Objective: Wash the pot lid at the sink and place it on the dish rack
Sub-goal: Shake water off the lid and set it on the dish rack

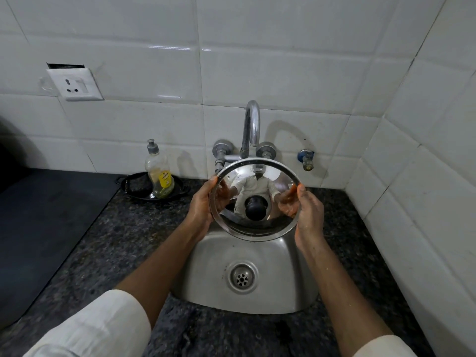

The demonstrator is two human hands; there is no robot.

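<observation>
1. The left hand [203, 204] holds the left edge of the pot lid [260, 184], with the fingers clamped on the rim and the thumb near the top.
2. The right hand [307, 212] holds the right edge the same way, clamped on the rim.
3. The lid is round shiny metal. It is tipped up so its top side, with the black knob [253, 208], faces the person. Being round, it has no long side.
4. The lid is held in the air over the back part of the steel sink [283, 266], just under the tap [251, 124].
5. No water can be seen coming from the tap.
6. The drain [242, 278] sits at the bottom of the sink, below the lid.
7. To the left, near the wall, a soap bottle [157, 171] stands in a small black dish [134, 182] on the dark stone counter [116, 240].
8. A white wall plug socket [74, 85] is up on the tiles, well apart from the sink.
9. A small blue valve [306, 158] is on the wall right of the tap.
</observation>
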